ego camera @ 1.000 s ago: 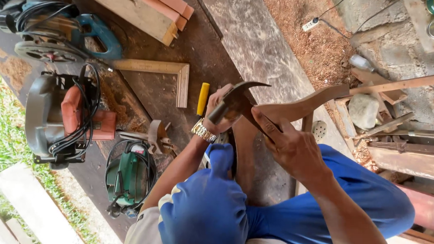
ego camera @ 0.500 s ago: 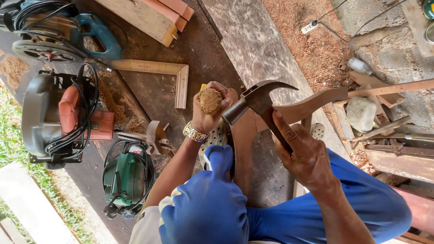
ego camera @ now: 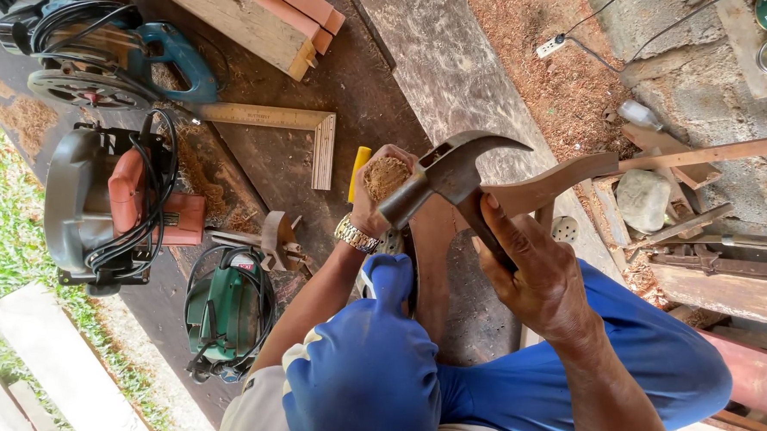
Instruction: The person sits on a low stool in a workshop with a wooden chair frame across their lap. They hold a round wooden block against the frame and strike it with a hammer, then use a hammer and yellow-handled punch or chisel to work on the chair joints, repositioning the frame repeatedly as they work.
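Dark workbench (ego camera: 370,95) strewn with sawdust (ego camera: 559,78), grass (ego camera: 4,215) beside

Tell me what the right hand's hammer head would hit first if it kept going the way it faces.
Likely the sawdust-covered lump held in the left hand; the hammer in the right hand faces it closely, though depth is unclear.

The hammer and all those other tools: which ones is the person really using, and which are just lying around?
In use:
- claw hammer, in the right hand
- round wooden piece, in the left hand
- long brown board underneath

Lying about:
- circular saw
- green power tool
- steel square
- stone
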